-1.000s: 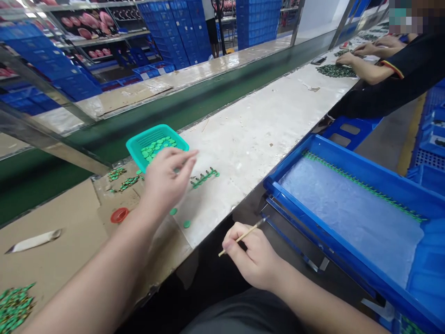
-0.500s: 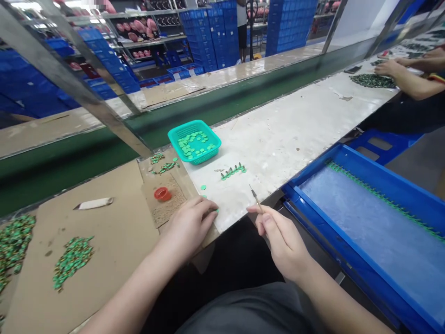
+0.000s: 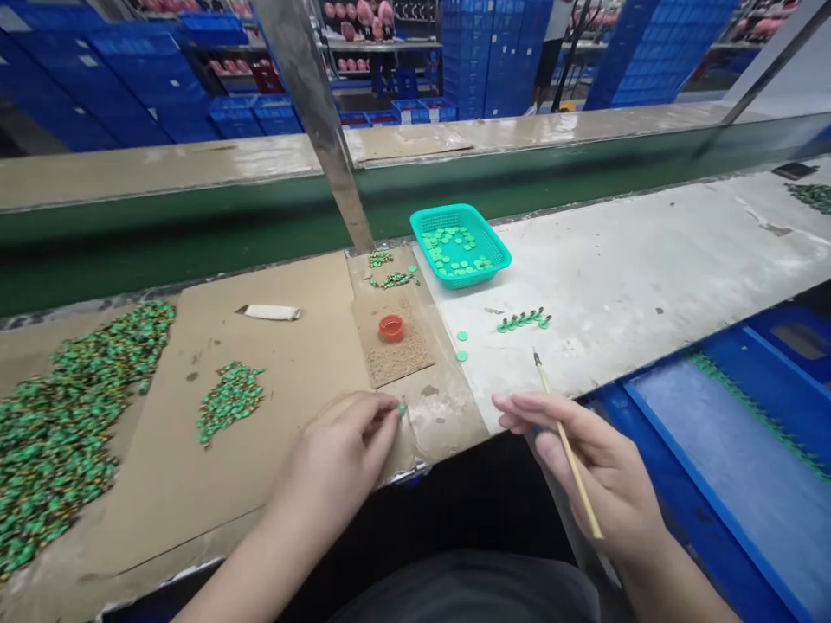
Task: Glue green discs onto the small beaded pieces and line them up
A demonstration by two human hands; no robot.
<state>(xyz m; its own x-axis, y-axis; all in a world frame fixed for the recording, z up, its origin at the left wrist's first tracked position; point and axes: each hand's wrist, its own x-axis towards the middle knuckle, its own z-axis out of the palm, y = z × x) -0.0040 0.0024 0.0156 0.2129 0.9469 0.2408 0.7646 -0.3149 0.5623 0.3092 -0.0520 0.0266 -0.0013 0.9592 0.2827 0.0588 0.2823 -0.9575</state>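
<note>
My left hand (image 3: 344, 441) is closed in a pinch near the table's front edge, with a small green disc (image 3: 402, 410) showing at its fingertips. A thin wooden-handled brush (image 3: 575, 472), dark at the tip, rests between the thumb and fingers of my right hand (image 3: 590, 459). The brush tip points up and away over the white tabletop. Beyond it stands a short row of green discs with dark upright pieces (image 3: 525, 320). Two loose green discs (image 3: 462, 336) lie between my hands and a turquoise basket (image 3: 503, 257) of more discs. Left of them sits a small red cup (image 3: 390, 328).
Piles of small green-and-gold parts (image 3: 84, 407) cover the left, with a smaller heap (image 3: 230, 398) on cardboard. A white, dark-tipped tool (image 3: 269, 312) lies there. A metal post (image 3: 331, 147) rises behind. Blue trays (image 3: 733, 433) stand at lower right.
The view has turned left. My left hand, pinching the green disc, has moved off the white surface onto the brown board. My right hand has rolled, and the brush handle now shows fully.
</note>
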